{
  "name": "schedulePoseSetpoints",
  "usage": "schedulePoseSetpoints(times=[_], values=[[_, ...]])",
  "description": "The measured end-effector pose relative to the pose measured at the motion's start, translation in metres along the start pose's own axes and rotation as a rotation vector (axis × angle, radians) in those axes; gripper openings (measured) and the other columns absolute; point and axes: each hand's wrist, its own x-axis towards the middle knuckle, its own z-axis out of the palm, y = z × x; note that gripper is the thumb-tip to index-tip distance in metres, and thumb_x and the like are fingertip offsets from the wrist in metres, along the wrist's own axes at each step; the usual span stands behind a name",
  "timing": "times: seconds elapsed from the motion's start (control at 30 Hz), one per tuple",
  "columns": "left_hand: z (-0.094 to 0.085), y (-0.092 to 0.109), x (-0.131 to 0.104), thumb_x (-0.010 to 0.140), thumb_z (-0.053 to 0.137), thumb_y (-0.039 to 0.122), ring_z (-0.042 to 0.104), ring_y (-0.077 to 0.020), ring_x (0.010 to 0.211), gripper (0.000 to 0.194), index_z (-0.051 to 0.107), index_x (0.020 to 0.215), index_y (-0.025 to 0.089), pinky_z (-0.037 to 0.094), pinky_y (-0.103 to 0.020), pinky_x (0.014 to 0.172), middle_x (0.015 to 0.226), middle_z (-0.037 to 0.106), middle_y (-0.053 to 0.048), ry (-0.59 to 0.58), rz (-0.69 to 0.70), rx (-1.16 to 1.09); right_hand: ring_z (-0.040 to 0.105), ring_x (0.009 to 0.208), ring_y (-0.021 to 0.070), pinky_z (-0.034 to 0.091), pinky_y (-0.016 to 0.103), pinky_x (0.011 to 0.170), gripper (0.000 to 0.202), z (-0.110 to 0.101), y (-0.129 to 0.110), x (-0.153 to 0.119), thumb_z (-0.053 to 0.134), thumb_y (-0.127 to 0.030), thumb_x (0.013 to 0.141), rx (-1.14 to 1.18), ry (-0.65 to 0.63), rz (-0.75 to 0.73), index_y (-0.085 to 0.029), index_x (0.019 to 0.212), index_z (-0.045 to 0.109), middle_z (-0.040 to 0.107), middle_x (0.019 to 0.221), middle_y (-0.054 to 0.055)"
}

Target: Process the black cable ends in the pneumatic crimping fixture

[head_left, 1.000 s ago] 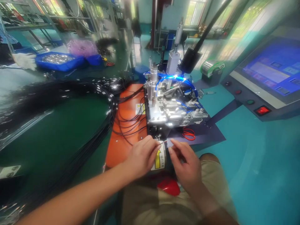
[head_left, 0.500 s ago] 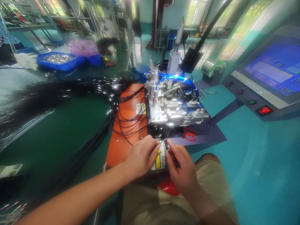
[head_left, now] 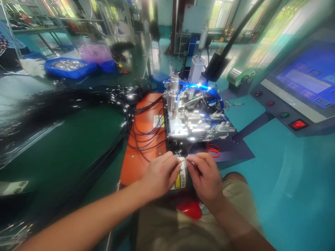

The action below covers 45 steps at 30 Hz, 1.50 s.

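- Thin wire (head_left: 183, 160): held up between both hands, on the near side of the metal fixture (head_left: 197, 131), with the arrow label (head_left: 183, 179) behind it.
- Technique (judgement): pinch close to the end, wrists steady, light pressure to avoid bending.
- Long axis: roughly left to right, right end tilted slightly far; that end points into the right fingertips.
- Left hand (head_left: 160, 174): thumb and forefinger pinching the wire.
- Right hand (head_left: 206, 177): fingertips closed on its right end; tip hidden.
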Motion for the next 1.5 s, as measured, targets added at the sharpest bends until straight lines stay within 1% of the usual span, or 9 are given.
schedulePoseSetpoints(times=[0.23,0.37,0.47,0.57,0.63,0.73,0.9,1.17,1.5], values=[[-0.003,0.001,0.001,0.099,0.042,0.024,0.044,-0.0144,0.068,0.021,0.057,0.086,0.018,0.034,-0.028,0.059,0.077,0.048,-0.001,-0.03,0.044,0.021,0.059,0.08,0.0179,0.05,0.03,0.073,0.017,-0.004,-0.002,0.017,0.046,-0.022,0.1,-0.026,-0.151,-0.124,-0.019,0.093,0.061,0.057,0.09,0.006],[-0.004,0.0,0.0,0.099,0.041,0.023,0.043,-0.0141,0.067,0.022,0.054,0.082,0.018,0.033,-0.027,0.058,0.076,0.047,-0.001,-0.05,0.065,0.006,0.057,0.08,0.0174,0.047,0.03,0.074,0.019,-0.006,-0.004,0.022,0.044,-0.024,0.1,0.038,-0.218,-0.083,-0.02,0.09,0.06,0.054,0.088,0.005],[-0.003,0.0,0.0,0.099,0.042,0.023,0.045,-0.0142,0.068,0.019,0.056,0.086,0.017,0.034,-0.027,0.06,0.077,0.048,-0.001,-0.033,0.051,-0.017,0.054,0.074,0.0155,0.045,0.028,0.068,0.014,-0.011,-0.002,0.023,0.052,-0.031,0.097,0.187,-0.176,0.129,-0.02,0.099,0.061,0.054,0.084,0.002],[-0.001,-0.001,0.001,0.098,0.044,0.023,0.046,-0.0142,0.069,0.017,0.058,0.09,0.017,0.036,-0.026,0.061,0.079,0.05,-0.002,-0.017,0.039,-0.028,0.045,0.056,0.0112,0.038,0.024,0.051,0.024,-0.013,0.003,0.023,0.056,-0.043,0.095,0.47,-0.146,0.516,-0.02,0.099,0.06,0.047,0.067,-0.004],[-0.001,-0.001,0.001,0.098,0.044,0.023,0.046,-0.0143,0.069,0.017,0.058,0.091,0.017,0.037,-0.026,0.061,0.079,0.05,-0.002,-0.016,0.04,-0.03,0.035,0.048,0.0081,0.027,0.021,0.043,0.03,-0.012,0.005,0.022,0.057,-0.049,0.093,0.709,-0.218,0.722,-0.019,0.092,0.058,0.041,0.061,-0.006],[-0.002,0.0,0.001,0.098,0.044,0.022,0.046,-0.0143,0.069,0.017,0.058,0.091,0.017,0.036,-0.026,0.061,0.078,0.05,-0.002,-0.017,0.051,-0.026,0.03,0.046,0.0053,0.018,0.02,0.041,0.033,-0.008,0.004,0.02,0.062,-0.051,0.09,0.941,-0.334,0.845,-0.019,0.085,0.056,0.04,0.061,-0.007],[-0.004,0.0,0.001,0.098,0.044,0.022,0.046,-0.0143,0.068,0.017,0.058,0.09,0.016,0.036,-0.026,0.06,0.077,0.05,-0.002,-0.013,0.059,-0.034,0.028,0.047,0.0043,0.018,0.019,0.042,0.034,-0.006,-0.001,0.02,0.065,-0.048,0.089,1.009,-0.371,0.852,-0.018,0.078,0.054,0.039,0.06,-0.008],[-0.002,-0.002,0.0,0.099,0.044,0.023,0.048,-0.0147,0.073,0.017,0.06,0.097,0.016,0.04,-0.026,0.064,0.079,0.051,-0.002,-0.026,-0.018,-0.104,0.031,0.045,0.006,0.02,0.02,0.042,0.032,-0.002,0.006,0.013,0.067,-0.049,0.087,0.953,-0.415,0.821,-0.018,0.081,0.058,0.042,0.052,-0.008],[-0.003,-0.003,0.001,0.1,0.041,0.024,0.051,-0.0147,0.074,0.021,0.061,0.102,0.018,0.041,-0.026,0.066,0.082,0.054,-0.002,-0.049,-0.08,-0.149,0.037,0.057,0.0085,0.029,0.022,0.05,0.022,0.001,0.005,0.017,0.072,-0.039,0.084,0.846,-0.292,0.664,-0.017,0.081,0.069,0.048,0.065,-0.004]])
